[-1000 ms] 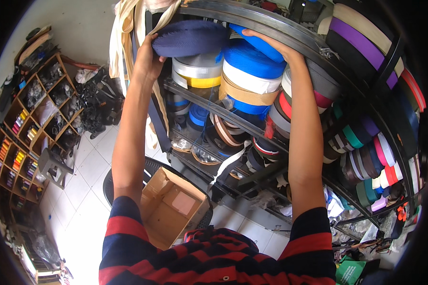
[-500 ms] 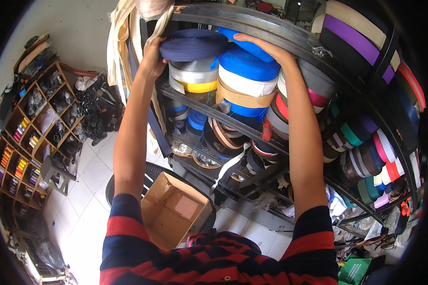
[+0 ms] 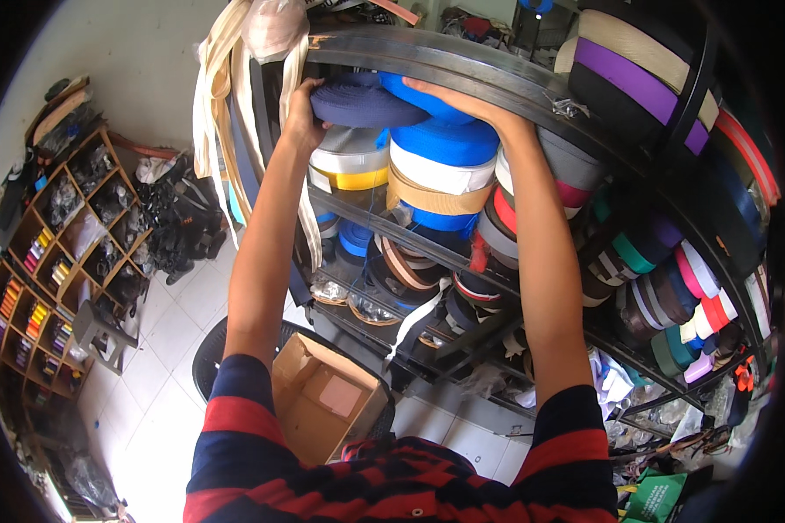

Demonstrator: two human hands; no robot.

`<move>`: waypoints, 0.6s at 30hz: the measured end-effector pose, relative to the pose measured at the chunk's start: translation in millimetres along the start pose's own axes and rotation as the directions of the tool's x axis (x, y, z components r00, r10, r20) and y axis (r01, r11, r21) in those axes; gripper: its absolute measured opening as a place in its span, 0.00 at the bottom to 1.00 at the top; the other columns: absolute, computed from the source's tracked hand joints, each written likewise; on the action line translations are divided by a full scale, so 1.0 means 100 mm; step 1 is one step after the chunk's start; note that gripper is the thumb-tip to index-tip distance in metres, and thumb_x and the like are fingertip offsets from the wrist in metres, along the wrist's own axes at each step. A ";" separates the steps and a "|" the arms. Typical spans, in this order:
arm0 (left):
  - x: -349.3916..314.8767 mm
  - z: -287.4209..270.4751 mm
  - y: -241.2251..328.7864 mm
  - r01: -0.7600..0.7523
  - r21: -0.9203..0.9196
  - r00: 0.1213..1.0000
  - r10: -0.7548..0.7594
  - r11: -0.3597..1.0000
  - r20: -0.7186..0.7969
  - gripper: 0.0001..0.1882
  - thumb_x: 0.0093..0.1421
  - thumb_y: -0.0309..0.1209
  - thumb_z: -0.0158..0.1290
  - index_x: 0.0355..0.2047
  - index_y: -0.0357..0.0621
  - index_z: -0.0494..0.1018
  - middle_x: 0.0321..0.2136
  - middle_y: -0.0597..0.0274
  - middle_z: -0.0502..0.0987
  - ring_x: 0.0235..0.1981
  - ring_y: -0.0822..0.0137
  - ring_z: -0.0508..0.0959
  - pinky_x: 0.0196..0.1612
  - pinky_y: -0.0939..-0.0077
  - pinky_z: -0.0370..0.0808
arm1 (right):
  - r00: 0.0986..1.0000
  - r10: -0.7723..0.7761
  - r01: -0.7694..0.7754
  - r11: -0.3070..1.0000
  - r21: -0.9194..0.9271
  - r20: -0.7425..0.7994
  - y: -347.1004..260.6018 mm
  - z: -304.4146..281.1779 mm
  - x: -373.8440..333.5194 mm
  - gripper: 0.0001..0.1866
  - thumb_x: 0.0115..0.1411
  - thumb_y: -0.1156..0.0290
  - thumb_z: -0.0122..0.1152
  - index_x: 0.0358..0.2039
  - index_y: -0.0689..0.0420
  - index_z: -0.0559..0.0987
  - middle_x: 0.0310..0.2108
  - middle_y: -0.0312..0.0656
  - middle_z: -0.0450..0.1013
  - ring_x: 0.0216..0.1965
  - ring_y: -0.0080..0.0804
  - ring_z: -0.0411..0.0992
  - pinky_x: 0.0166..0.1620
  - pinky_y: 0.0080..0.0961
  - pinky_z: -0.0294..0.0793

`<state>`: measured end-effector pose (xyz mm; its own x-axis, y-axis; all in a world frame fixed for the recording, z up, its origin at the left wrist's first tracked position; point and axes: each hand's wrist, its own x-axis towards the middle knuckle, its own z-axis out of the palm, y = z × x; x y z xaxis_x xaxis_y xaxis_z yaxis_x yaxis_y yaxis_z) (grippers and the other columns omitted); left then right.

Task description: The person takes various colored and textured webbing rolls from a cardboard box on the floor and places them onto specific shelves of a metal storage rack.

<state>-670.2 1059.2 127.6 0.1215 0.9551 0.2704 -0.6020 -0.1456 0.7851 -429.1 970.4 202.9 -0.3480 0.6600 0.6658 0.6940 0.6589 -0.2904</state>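
Observation:
My left hand (image 3: 302, 118) grips the left edge of a navy webbing roll (image 3: 366, 103), thumb at its near side. The roll lies slightly tilted on top of a stack with a grey roll (image 3: 358, 139) and a white-and-yellow one (image 3: 358, 180) below. My right hand (image 3: 475, 106) reaches over a tilted blue webbing roll (image 3: 427, 98) and holds it by its upper edge; part of that hand's grip is hidden. The two held rolls touch or overlap. Under the tilted one stands another stack, with a blue roll (image 3: 449, 142) above white, tan and blue ones.
A black metal shelf rail (image 3: 462, 65) runs just above my hands. Cream straps (image 3: 222, 96) hang at the left post. An open cardboard box (image 3: 314, 427) sits on a black chair below. Thread cubbies (image 3: 39, 288) line the left wall; more rolls fill the right shelves.
The navy roll has moved right and slightly down with my left hand, its right end now dipping. My right hand and the tilted blue roll have shifted slightly left; the view has moved a little.

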 end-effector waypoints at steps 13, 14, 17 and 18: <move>0.04 -0.17 -0.04 0.008 0.004 0.996 -0.008 1.000 0.092 0.06 0.61 0.37 0.43 0.32 0.52 0.66 0.21 0.69 0.71 0.11 0.74 0.66 0.08 0.84 0.56 | 0.942 0.310 -0.325 0.939 0.112 0.131 -0.15 -0.20 -0.34 0.42 0.38 0.43 0.71 0.51 0.55 0.75 0.54 0.46 0.68 0.55 0.38 0.64 0.57 0.30 0.60; 0.06 -0.19 -0.05 0.013 0.002 0.995 -0.013 1.000 0.097 0.07 0.61 0.37 0.43 0.32 0.51 0.66 0.21 0.69 0.71 0.11 0.74 0.66 0.08 0.84 0.56 | 0.927 0.341 -0.365 0.917 0.162 0.159 -0.14 -0.18 -0.34 0.41 0.38 0.43 0.71 0.50 0.55 0.76 0.53 0.46 0.69 0.54 0.37 0.65 0.57 0.29 0.60; 0.09 -0.22 -0.08 0.020 -0.009 0.993 -0.018 1.000 0.117 0.08 0.61 0.38 0.43 0.31 0.49 0.67 0.20 0.68 0.71 0.11 0.74 0.67 0.08 0.84 0.56 | 0.912 0.398 -0.408 0.866 0.290 0.094 -0.16 -0.02 -0.36 0.39 0.39 0.46 0.72 0.48 0.57 0.77 0.49 0.45 0.72 0.50 0.34 0.68 0.55 0.26 0.62; 0.08 -0.22 -0.07 0.012 -0.012 0.992 -0.011 1.000 0.128 0.08 0.61 0.38 0.44 0.30 0.49 0.67 0.20 0.68 0.72 0.12 0.74 0.67 0.08 0.84 0.56 | 0.911 0.411 -0.402 0.853 0.332 0.046 -0.17 0.07 -0.35 0.38 0.40 0.46 0.72 0.47 0.58 0.77 0.48 0.44 0.73 0.49 0.33 0.68 0.54 0.25 0.62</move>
<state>-682.3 1073.8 112.2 0.2277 0.9158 0.3308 -0.6096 -0.1308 0.7818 -432.6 938.3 179.7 -0.0612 0.8883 0.4552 0.5226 0.4170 -0.7436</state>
